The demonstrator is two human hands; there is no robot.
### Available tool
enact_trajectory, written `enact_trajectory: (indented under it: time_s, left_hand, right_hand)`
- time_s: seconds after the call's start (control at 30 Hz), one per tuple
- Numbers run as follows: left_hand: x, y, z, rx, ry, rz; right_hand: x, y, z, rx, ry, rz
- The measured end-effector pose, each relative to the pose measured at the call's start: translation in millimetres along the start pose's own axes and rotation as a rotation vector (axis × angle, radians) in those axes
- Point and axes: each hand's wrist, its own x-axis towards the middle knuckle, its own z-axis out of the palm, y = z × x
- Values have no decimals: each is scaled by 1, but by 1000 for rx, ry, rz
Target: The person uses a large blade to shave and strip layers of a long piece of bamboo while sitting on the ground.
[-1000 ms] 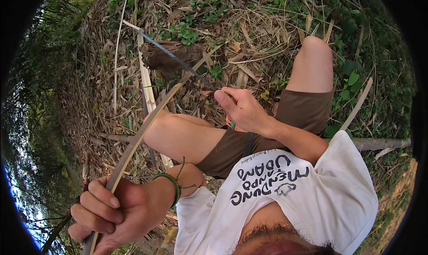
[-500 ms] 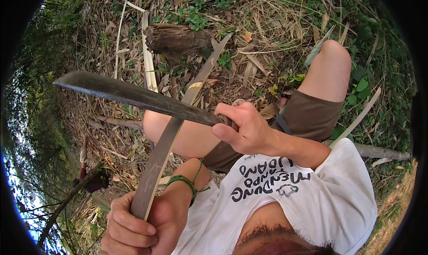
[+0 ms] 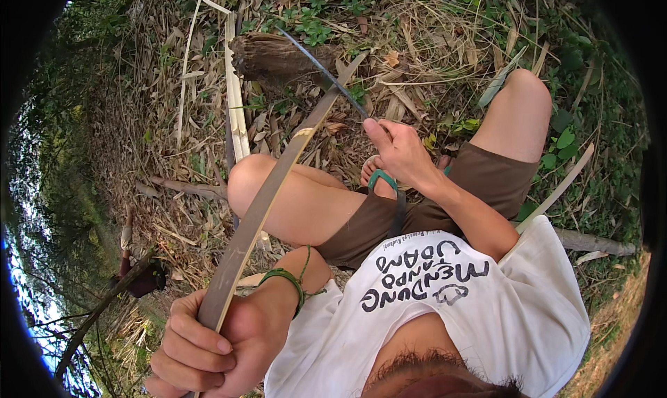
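My left hand (image 3: 208,346), with a green cord bracelet at its wrist, is closed around the lower end of a long split bamboo strip (image 3: 258,214). The strip slants away up and to the right, dark on its face, with a pale ring at a node. In my right hand (image 3: 403,153) is the handle of a machete (image 3: 321,68), mostly hidden by the fingers. Its blade shows nearly edge-on, pointing to the far left. Blade and strip cross near the strip's far end; whether they touch I cannot tell.
A short log (image 3: 278,59) lies ahead on ground covered in dry leaves. Pale split strips (image 3: 235,95) lie to its left. Another pale strip (image 3: 559,186) sticks up by my right side, near a pole (image 3: 590,242). My bent knees (image 3: 251,175) flank the work.
The machete has swung from lying across the strip's middle, pointing left, to its far end, turned edge-on. My right hand has moved slightly away from me. My left hand keeps its hold.
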Motion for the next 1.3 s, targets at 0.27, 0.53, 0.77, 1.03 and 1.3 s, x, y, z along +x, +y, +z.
enact_trajectory:
  time_s: [0.27, 0.53, 0.77, 1.03, 1.3]
  left_hand:
    - [5, 0, -2, 36, 14, -58]
    - [2, -8, 3, 43, 67, -16]
    - [-7, -22, 11, -118, 104, 27]
    - [-19, -1, -5, 27, 85, 85]
    - [-9, -10, -2, -58, 72, 48]
  right_hand:
    - [-24, -21, 15, 19, -161, -395]
    - [-40, -43, 13, -103, -109, -580]
    - [-42, -51, 14, -130, -123, -598]
    - [-4, -4, -4, -106, -73, -170]
    - [42, 41, -6, -109, 46, -89]
